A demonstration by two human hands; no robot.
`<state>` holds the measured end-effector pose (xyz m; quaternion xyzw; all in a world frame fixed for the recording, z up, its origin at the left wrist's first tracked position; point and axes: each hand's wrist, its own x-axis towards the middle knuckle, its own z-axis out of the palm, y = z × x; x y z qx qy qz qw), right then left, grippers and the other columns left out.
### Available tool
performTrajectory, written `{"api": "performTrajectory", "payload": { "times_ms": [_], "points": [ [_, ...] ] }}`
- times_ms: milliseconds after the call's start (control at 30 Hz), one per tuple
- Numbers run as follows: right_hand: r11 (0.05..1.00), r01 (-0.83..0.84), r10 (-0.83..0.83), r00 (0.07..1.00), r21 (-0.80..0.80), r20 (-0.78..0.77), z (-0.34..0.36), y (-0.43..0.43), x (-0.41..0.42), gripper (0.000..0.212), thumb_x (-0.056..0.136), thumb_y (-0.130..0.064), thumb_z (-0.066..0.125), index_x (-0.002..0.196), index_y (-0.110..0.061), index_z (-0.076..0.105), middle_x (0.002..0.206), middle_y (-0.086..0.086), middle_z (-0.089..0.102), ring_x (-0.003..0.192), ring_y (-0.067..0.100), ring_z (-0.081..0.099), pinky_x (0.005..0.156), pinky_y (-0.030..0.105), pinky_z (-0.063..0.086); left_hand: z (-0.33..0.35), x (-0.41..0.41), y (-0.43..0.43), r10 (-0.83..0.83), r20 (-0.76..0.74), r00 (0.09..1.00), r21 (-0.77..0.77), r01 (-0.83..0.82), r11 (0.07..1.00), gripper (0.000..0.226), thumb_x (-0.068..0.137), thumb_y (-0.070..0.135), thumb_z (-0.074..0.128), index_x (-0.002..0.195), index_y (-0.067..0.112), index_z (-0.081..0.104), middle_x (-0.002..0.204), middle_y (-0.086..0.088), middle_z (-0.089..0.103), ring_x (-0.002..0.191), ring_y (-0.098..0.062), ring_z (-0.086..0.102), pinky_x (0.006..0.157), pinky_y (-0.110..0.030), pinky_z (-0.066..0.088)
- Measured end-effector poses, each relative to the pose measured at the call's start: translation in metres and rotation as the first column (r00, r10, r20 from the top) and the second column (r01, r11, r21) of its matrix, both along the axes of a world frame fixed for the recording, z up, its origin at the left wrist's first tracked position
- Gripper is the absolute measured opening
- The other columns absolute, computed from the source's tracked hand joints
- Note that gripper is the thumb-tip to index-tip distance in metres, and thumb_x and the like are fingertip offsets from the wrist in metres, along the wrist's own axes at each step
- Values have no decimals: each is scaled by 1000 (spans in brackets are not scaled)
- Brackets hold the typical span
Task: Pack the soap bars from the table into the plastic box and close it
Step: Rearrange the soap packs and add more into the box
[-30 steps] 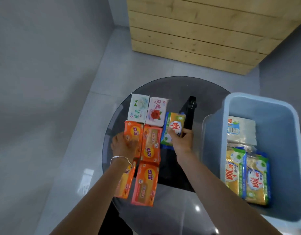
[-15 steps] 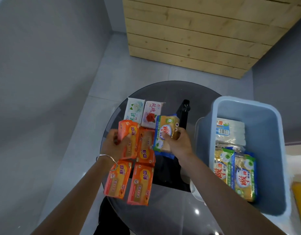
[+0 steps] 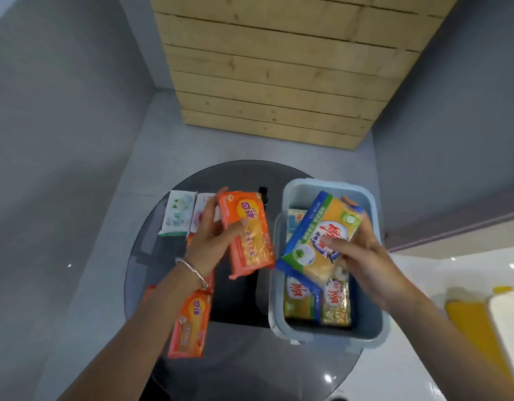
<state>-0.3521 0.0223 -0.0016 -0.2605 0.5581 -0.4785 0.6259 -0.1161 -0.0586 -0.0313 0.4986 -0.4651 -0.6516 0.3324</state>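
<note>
Soap bars: orange bar [image 3: 250, 233] gripped in left hand [image 3: 209, 241], fingers curled round left edge, thumb on face; lifted above surface [image 3: 250, 175], long axis near upright. Yellow-blue bar [image 3: 322, 235] pinched by right hand [image 3: 363, 256] over plastic box [image 3: 331, 332], tilted, top end pointing up-right. More bars inside box.

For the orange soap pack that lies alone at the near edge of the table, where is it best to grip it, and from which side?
Probably across the two long edges near the middle of the orange soap pack, coming from above. It lies flat on the glass table, long axis pointing away, with bare glass along its right edge; the left forearm crosses its far end.
</note>
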Motion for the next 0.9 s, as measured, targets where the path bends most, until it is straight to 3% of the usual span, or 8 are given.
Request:
{"api": "performTrajectory", "payload": {
  "times_ms": [100, 200, 367, 467, 533, 633, 767, 900],
  "points": [
    [1000, -9, 6, 990, -17, -143, 4, 21, -35, 50, 63, -24, 78, 109, -27, 58, 102, 1, 76, 97, 21, 72, 69, 24, 59, -6, -31, 12, -65, 48, 997, -51, 68, 996, 33, 76, 28, 65, 102, 35, 46, 99, 8, 64, 79, 8, 65, 59, -6, 49],
    [998, -63, 61, 958, 2, -280, -4, 36, -56, 42, 71, -22, 74, 107, -12, 54, 97, 2, 77, 91, 16, 73, 68, 23, 58, -16, -57, 25, -169, 87, 982, -71, 175, 982, 24, 76, 32, 65, 89, 27, 46, 84, 7, 65, 70, 6, 66, 55, -8, 48],
    [954, -289, 287, 820, 76, -495, -22, 51, -63, 23, 78, -19, 74, 94, -20, 57, 87, -17, 75, 88, 1, 70, 65, 17, 55, -19, -79, 35, -348, 275, 896, -122, 391, 912, 32, 63, 61, 61, 82, 42, 44, 84, 8, 69, 76, -5, 70, 61, -20, 55],
    [934, -339, 338, 738, 113, -584, -36, 55, -66, 24, 77, -29, 75, 90, -28, 55, 92, -9, 75, 105, 11, 65, 100, 42, 45, -22, -82, 32, -383, 380, 842, -169, 471, 866, 36, 61, 66, 61, 82, 43, 44, 90, 8, 69, 87, -11, 68, 73, -34, 58],
    [929, -340, 347, 672, 145, -654, -43, 56, -69, 24, 76, -39, 74, 87, -37, 53, 98, -10, 74, 117, 19, 56, 112, 37, 22, -26, -82, 30, -413, 445, 794, -148, 521, 841, 39, 61, 67, 62, 85, 42, 44, 98, 5, 68, 99, -21, 63, 84, -46, 53],
    [925, -351, 338, 581, 146, -741, -47, 54, -71, 23, 74, -45, 73, 85, -45, 53, 102, -18, 68, 119, 17, 50, 105, 21, 10, -33, -80, 27, -403, 610, 682, -167, 608, 776, 36, 62, 70, 55, 84, 44, 44, 101, 4, 62, 104, -22, 53, 95, -41, 40],
    [915, -397, 242, 398, 72, -885, -52, 44, -77, 29, 71, -43, 77, 97, -31, 71, 118, -18, 49, 130, 13, 33, 116, 41, -7, -37, -81, 24, -372, 768, 522, -154, 713, 684, 34, 69, 61, 60, 94, 38, 56, 102, 8, 46, 114, -22, 34, 93, -33, 27],
    [874, -468, 238, 175, 132, -955, -61, 35, -78, 37, 76, -53, 67, 109, -37, 70, 152, -6, 33, 148, 23, 4, 112, 41, -20, -40, -86, 17, -300, 906, 300, -93, 831, 549, 43, 77, 56, 57, 111, 32, 62, 132, 0, 43, 131, -28, 16, 110, -41, 13]
  ]
}}
